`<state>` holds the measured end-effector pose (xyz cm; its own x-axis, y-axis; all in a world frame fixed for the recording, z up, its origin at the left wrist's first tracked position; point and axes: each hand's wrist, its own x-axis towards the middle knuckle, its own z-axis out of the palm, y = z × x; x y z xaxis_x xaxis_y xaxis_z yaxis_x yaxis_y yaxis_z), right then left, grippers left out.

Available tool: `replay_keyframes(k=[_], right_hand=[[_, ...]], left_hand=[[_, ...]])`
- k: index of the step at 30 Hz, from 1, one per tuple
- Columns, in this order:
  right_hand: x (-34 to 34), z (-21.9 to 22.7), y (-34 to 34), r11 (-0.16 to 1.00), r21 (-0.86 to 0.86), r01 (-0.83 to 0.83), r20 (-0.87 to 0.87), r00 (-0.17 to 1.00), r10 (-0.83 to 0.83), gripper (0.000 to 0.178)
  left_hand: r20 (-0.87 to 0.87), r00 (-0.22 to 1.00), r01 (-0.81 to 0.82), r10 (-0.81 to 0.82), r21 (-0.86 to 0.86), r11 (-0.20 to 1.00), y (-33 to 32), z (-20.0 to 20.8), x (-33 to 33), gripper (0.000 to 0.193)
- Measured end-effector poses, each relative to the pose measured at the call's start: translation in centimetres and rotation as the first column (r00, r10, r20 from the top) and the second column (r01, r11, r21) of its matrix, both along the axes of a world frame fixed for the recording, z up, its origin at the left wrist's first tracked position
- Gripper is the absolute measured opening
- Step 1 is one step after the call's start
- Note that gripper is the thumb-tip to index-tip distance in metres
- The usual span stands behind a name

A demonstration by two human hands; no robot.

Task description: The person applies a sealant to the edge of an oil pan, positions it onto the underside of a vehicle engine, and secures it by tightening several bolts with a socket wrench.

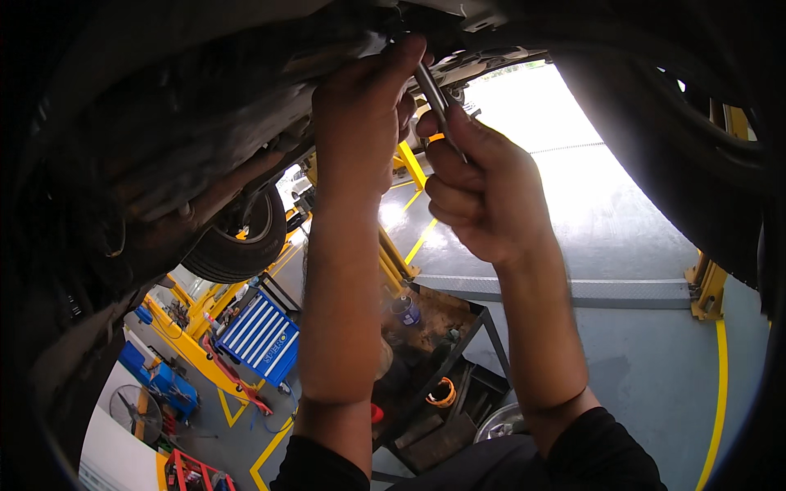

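Note:
Both my arms reach up under a raised car (205, 123). A slim, shiny steel tool handle (431, 88) slants between my hands, its upper end against the dark underside. Curled fingers and thumb of my right hand (491, 184) grip the lower part of the handle. My left hand (360, 110) is closed higher up, its thumb at the handle's upper end. The tool's head and whatever it meets are hidden behind the left hand, so I cannot tell a ratchet from a wrench.
A car wheel (241, 237) hangs at left, with a dark tyre (679, 139) close at right. Below stand a black metal cart (487, 331) with a dark can (404, 310), and a blue drawer cabinet (260, 335). A yellow lift post (708, 286) rises at right.

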<state>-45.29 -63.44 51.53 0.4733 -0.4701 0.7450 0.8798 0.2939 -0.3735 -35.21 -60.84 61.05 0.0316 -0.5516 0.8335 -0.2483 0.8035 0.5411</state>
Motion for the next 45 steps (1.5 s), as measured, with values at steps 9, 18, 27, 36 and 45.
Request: replay_keyframes(k=[9, 18, 27, 36, 45], right_hand=[[0.9, 0.0, -0.3, 0.973, 0.048, 0.228, -0.026, 0.974, -0.227, 0.035], [2.4, -0.5, 0.9, -0.256, -0.235, 0.938, 0.052, -0.251, -0.967, 0.032], [1.2, -0.8, -0.2, 0.994, -0.004, -0.113, 0.107, 0.988, 0.113, 0.024], [3.6, -0.7, -0.3, -0.085, -0.091, 0.992, 0.073, -0.078, -0.994, 0.025], [2.2, 0.3, 0.5, 0.832, -0.007, 0.554, 0.025, 0.832, -0.554, 0.03]], left_hand=[[-0.017, 0.996, -0.089, 0.088, -0.076, 0.993, -0.3, -0.3, -0.2, 0.026], [-0.074, 0.968, -0.249, 0.241, -0.108, 0.963, -0.8, -0.4, -1.3, 0.028], [-0.112, 0.961, 0.257, -0.255, 0.008, 0.966, -0.7, -0.2, 0.1, 0.025], [-0.113, 0.97, 0.22, -0.214, 0.042, 0.975, -0.2, -0.1, -0.4, 0.023], [-0.182, 0.979, 0.114, -0.098, 0.081, 0.99, 0.5, 0.0, -1.3, 0.023]])
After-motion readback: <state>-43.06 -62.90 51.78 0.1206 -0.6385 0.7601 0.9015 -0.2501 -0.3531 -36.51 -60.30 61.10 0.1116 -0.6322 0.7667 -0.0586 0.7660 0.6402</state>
